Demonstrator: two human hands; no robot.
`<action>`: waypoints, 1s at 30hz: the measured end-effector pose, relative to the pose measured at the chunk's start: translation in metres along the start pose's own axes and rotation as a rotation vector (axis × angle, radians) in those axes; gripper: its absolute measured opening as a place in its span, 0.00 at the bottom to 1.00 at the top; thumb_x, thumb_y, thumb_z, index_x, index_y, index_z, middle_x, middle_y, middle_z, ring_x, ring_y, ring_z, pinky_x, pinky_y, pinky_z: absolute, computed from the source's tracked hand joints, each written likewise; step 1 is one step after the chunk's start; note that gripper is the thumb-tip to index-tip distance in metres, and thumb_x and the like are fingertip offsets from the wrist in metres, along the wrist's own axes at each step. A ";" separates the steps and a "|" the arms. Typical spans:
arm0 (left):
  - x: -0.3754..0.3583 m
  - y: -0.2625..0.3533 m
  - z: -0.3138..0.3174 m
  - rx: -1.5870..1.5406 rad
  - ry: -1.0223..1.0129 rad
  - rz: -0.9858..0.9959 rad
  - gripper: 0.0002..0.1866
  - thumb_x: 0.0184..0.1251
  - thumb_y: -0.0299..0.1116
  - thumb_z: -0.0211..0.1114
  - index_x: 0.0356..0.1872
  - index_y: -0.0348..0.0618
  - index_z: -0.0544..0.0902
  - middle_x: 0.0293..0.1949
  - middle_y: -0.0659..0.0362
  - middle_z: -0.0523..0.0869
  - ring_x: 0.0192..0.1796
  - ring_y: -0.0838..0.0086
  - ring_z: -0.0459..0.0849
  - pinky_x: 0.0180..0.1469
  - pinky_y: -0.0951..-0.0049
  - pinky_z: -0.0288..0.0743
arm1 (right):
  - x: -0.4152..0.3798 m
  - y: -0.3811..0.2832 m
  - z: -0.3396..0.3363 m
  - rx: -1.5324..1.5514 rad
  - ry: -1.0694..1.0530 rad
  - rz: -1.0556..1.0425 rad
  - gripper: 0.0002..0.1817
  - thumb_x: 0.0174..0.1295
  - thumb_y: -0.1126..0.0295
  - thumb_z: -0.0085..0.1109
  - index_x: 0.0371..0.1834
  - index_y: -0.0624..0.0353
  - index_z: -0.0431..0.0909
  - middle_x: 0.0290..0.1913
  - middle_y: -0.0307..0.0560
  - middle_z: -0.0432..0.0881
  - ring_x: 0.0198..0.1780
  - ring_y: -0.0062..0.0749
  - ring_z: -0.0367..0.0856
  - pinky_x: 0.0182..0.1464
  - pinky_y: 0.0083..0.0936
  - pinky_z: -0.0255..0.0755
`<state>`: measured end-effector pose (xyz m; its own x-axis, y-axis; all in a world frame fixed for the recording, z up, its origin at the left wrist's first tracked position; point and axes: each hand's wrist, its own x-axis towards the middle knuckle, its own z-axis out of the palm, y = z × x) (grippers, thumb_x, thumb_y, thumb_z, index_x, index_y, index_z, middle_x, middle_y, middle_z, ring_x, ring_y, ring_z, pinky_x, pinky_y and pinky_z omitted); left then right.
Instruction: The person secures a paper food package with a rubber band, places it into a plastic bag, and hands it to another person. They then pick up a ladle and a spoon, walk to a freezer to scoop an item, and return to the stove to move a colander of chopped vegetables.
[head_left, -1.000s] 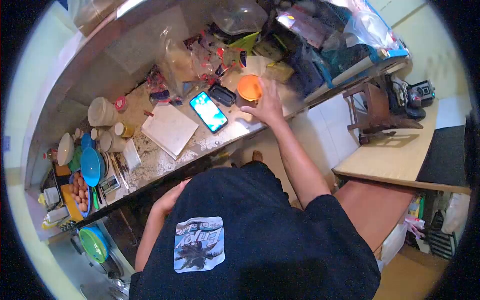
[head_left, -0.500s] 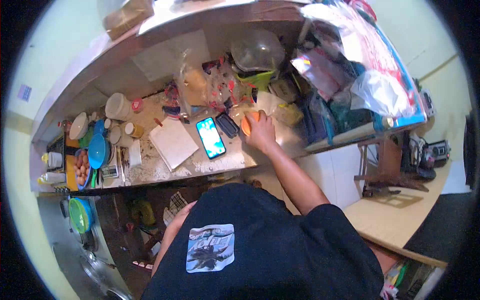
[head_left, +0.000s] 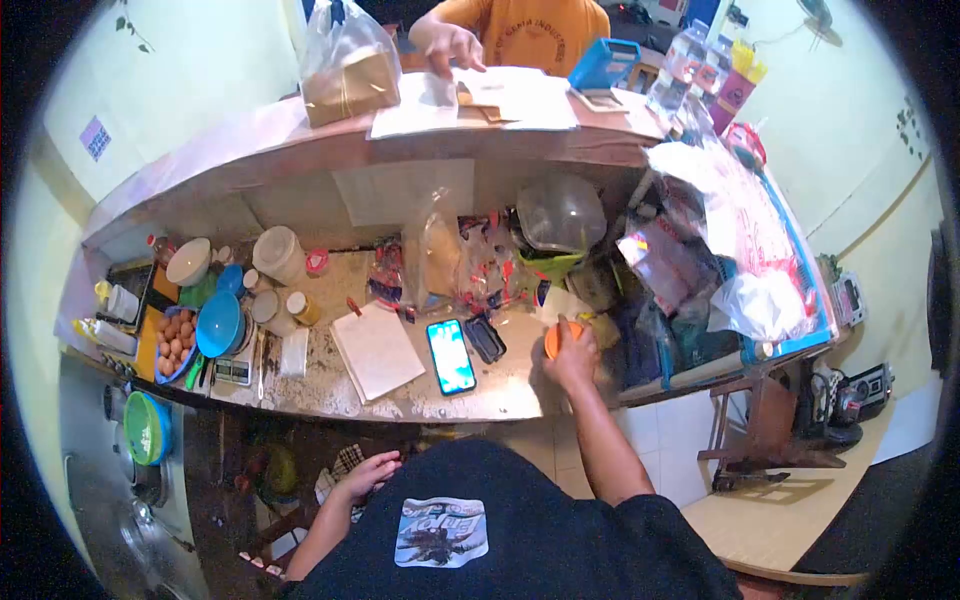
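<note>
Two hands: both of the wearer's are seen in the lower half of the frame, well apart from each other.
Right hand (head_left: 572, 358): it is extended to the counter right of centre and is closed around an orange cup (head_left: 553, 338); the fingers are wrapped over the cup's far side.
Orange cup: it is held at the right end of the counter (head_left: 440, 400), just right of a small black case (head_left: 486, 338); whether its base touches the surface cannot be told.
Left hand (head_left: 368, 474): it is kept low, below the counter edge at lower centre left, with fingers loosely spread and nothing gripped.
Phone (head_left: 451, 356): it is laid flat with its screen lit, between a white board (head_left: 377, 351) and the black case.
White board: it is laid flat at the counter's middle, just left of the phone.
Left end of counter: a blue bowl (head_left: 217, 324), a tray of eggs (head_left: 172, 343) and several white lidded jars (head_left: 279, 255) are crowded together.
Back of counter: clear plastic bags (head_left: 440, 262) are stood against the wall behind the phone.
Right of cup: bagged goods (head_left: 700, 270) are piled on a blue-edged surface.
Upper shelf: papers (head_left: 470, 95) and a bagged brown box (head_left: 345, 70) are set at top centre.
Other person: a hand (head_left: 450, 42) of someone in an orange shirt is rested on the papers at the top edge.
</note>
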<state>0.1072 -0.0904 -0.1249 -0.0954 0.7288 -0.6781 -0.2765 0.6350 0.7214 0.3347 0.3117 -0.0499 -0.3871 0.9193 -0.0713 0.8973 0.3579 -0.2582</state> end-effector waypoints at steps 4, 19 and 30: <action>0.008 -0.012 -0.024 0.080 -0.044 -0.018 0.30 0.69 0.45 0.57 0.68 0.48 0.62 0.58 0.62 0.75 0.45 0.84 0.72 0.43 0.79 0.68 | -0.011 -0.019 -0.038 -0.049 -0.014 0.095 0.59 0.33 0.36 0.71 0.72 0.39 0.53 0.73 0.66 0.35 0.70 0.70 0.49 0.65 0.61 0.49; -0.015 -0.024 -0.096 -0.081 0.074 -0.185 0.32 0.65 0.47 0.62 0.67 0.46 0.64 0.54 0.62 0.78 0.49 0.77 0.77 0.49 0.73 0.72 | 0.222 -0.249 -0.269 0.074 0.128 -0.131 0.39 0.43 0.35 0.63 0.49 0.59 0.80 0.51 0.57 0.80 0.55 0.47 0.77 0.56 0.35 0.70; -0.025 -0.107 -0.141 -0.007 -0.001 -0.119 0.27 0.71 0.43 0.54 0.67 0.43 0.63 0.54 0.57 0.80 0.49 0.82 0.76 0.47 0.82 0.67 | 0.340 -0.216 -0.227 0.196 -0.058 -0.264 0.35 0.36 0.46 0.74 0.52 0.45 0.80 0.55 0.47 0.79 0.58 0.38 0.75 0.57 0.34 0.69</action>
<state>0.0040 -0.2125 -0.2047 -0.0604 0.6483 -0.7589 -0.2921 0.7156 0.6345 0.0571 0.5841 0.1999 -0.6177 0.7858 -0.0308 0.7086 0.5392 -0.4552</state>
